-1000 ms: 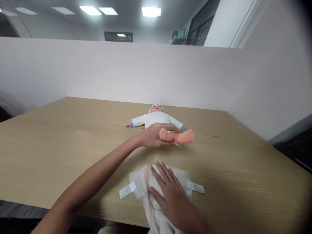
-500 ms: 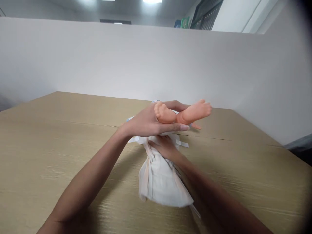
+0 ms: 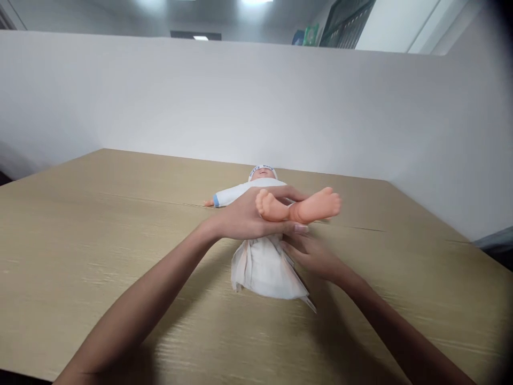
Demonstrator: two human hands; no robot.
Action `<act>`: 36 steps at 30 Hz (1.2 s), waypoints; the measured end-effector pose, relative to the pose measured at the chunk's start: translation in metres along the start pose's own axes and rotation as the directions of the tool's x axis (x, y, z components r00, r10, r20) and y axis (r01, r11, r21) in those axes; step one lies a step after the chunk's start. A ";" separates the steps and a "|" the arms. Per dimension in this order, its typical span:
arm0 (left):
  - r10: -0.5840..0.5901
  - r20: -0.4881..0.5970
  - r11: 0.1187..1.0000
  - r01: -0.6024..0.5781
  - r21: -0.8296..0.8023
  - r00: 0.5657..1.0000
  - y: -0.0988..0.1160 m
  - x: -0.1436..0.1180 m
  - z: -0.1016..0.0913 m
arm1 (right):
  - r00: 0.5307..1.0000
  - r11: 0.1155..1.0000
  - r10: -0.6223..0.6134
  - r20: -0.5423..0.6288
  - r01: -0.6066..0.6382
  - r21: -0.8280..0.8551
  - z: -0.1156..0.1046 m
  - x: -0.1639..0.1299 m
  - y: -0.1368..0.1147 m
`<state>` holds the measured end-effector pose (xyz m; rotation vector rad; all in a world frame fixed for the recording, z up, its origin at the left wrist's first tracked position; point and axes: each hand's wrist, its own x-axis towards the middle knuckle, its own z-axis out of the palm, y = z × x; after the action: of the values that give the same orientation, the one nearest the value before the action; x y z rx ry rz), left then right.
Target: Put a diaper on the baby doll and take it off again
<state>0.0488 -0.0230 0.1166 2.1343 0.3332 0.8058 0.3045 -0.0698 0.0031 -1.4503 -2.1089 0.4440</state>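
Observation:
A baby doll in a white top with blue cuffs lies on its back, its head [image 3: 263,172] in a printed white cap at the far side. My left hand [image 3: 244,216] is closed round the doll's lower legs and holds them raised, both feet [image 3: 316,206] poking out to the right. Under the raised legs a white diaper [image 3: 266,272] lies spread, its near end toward me. At the diaper's right edge, just below my left hand, is my right hand [image 3: 315,256]. Its fingers look stretched out, though their tips are partly hidden behind the left hand.
The wooden tabletop [image 3: 100,230] extends on both sides of the doll. A pale partition [image 3: 224,101] rises behind the table's far edge. Beyond it are ceiling lights and a dark rack [image 3: 347,24]. A dark object [image 3: 497,246] stands past the table's right edge.
My right hand has shifted from on top of the diaper to its right edge. The diaper sits farther under the doll, and the raised feet are lower. More of the doll's head and arm shows.

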 end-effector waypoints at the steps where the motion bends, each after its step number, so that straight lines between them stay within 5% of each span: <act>1: -0.013 0.002 1.000 0.013 -0.005 1.000 -0.002 -0.003 0.004 | 0.998 0.999 0.045 -0.036 -0.045 0.002 -0.005 -0.015 -0.002; 5: -0.036 0.005 0.999 0.036 -0.036 0.999 -0.008 -0.015 0.021 | 0.955 0.998 0.058 -0.291 -0.050 0.034 -0.009 -0.049 -0.030; 10: 0.028 0.033 0.998 -0.030 0.062 0.999 -0.008 -0.030 0.031 | 0.933 0.969 -0.098 -0.347 0.169 0.181 -0.003 -0.040 -0.060; 15: 0.091 0.126 0.951 -0.124 0.285 0.988 -0.013 -0.071 0.010 | 0.941 0.940 -0.246 -0.234 0.290 0.179 -0.020 -0.053 -0.025; 23: 0.114 0.337 0.822 -0.279 0.497 0.935 -0.084 -0.143 0.001 | 0.862 0.832 -0.506 0.041 0.500 -0.240 -0.020 -0.092 0.021; 30: 0.086 0.404 0.711 -0.340 0.616 0.911 -0.096 -0.151 0.010 | 0.846 0.771 -0.525 0.098 0.521 -0.367 -0.010 -0.089 0.031; 36: 0.061 0.379 0.806 -0.270 0.527 0.923 -0.084 -0.142 0.008 | 0.843 0.765 -0.515 0.158 0.535 -0.359 -0.017 -0.083 0.028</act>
<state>-0.0507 -0.0430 -0.0137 2.8591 0.2128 0.4295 0.3586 -0.1376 -0.0187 -0.9527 -2.6230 -0.1762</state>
